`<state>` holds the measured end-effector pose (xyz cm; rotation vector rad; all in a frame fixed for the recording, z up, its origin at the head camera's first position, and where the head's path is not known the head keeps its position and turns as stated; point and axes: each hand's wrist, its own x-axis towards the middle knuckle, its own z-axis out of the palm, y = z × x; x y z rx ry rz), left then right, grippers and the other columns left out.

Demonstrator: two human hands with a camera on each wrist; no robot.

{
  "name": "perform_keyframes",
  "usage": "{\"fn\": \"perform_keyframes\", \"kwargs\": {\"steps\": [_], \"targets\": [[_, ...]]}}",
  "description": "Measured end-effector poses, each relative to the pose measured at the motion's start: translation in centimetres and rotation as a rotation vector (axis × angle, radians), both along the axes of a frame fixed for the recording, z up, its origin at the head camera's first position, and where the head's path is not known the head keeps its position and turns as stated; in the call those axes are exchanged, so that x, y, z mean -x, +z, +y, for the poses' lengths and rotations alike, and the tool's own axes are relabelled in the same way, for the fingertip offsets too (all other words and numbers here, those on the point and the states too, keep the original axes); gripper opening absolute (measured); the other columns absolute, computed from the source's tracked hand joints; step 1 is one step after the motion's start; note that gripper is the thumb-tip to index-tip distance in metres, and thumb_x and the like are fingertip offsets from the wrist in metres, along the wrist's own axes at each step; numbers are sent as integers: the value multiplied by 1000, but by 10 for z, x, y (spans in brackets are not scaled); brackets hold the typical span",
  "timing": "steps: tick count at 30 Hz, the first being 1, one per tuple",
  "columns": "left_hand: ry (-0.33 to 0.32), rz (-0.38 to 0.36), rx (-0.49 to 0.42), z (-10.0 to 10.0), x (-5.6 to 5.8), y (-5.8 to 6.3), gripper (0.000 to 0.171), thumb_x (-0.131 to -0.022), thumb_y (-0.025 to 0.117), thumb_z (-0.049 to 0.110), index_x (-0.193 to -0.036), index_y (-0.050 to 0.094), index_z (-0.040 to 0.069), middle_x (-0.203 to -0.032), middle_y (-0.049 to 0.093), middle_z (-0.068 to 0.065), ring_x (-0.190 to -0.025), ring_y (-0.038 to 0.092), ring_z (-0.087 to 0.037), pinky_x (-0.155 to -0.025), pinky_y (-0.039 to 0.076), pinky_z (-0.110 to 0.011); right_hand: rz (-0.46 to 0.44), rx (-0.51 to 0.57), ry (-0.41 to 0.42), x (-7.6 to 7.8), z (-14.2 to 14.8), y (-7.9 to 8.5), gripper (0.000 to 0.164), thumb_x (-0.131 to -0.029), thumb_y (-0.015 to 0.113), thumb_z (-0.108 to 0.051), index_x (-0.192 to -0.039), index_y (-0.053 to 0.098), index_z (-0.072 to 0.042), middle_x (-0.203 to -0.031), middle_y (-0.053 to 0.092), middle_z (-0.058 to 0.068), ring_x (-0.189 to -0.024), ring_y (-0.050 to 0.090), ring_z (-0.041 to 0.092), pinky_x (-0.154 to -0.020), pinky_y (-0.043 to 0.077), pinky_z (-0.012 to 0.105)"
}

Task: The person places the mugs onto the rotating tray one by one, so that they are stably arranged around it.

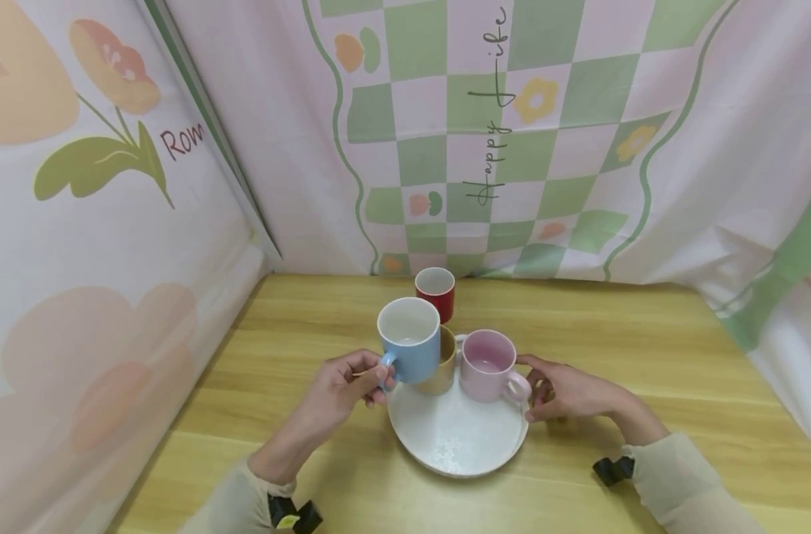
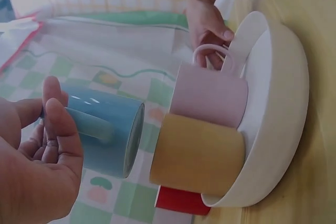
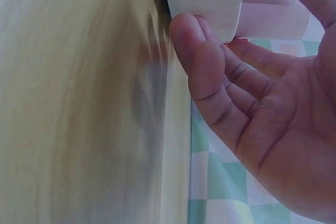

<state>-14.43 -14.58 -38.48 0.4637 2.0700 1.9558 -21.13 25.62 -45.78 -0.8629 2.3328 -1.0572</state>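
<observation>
- One left hand point(image 1: 339, 389), its fingers pinching the handle of one blue mug point(image 1: 415, 356), raised clear above the tray.
- One red cup point(image 1: 439, 302), on the wooden table point(image 1: 299, 319) behind the tray.
- One tan mug point(image 2: 197, 153), standing in the tray.
- One white round tray point(image 1: 459, 449), holding two mugs.
- One pink mug point(image 1: 482, 378), upright in it, handle rightward.
- One right hand point(image 1: 572, 389), fingers loosely bent around nothing, by the tray's rim.
</observation>
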Motion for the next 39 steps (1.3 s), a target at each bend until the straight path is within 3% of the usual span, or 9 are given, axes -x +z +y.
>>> {"fn": "perform_keyframes", "kwargs": {"steps": [11,17,25,39], "targets": [[-93,-57,-18,21,-7,-5,29,-100,61,19,-107,61,-8,-93,68,-1,-72,65,-7,-68,55,-21,16,6,10,1,1,-1,92,-83,81,-24,-152,26,3,-104,64,13,-85,67,10,-71,59,26],[-149,-28,-45,30,-12,-9,29,-100,60,16,-109,60,-13,-94,68,1,-70,65,-5,-68,56,-21,10,9,4,1,1,-2,91,-83,81,-23,-151,27,2,-103,64,13,-84,66,10,-69,58,26],[-191,-21,-40,42,-17,-16,27,-100,60,13,-108,61,-13,-96,69,-20,-69,66,-5,-69,57,-21,10,15,5,2,1,-3,91,-83,81,-22,-151,26,2,-102,64,13,-84,67,10,-70,58,26],[-294,8,-6,51,-14,-39,24,-100,60,14,-108,62,-8,-101,65,-37,-69,66,-3,-68,57,-19,13,-5,-6,2,0,-3,92,-82,81,-23,-152,26,1,-104,64,13,-85,66,10,-70,59,26]]}}
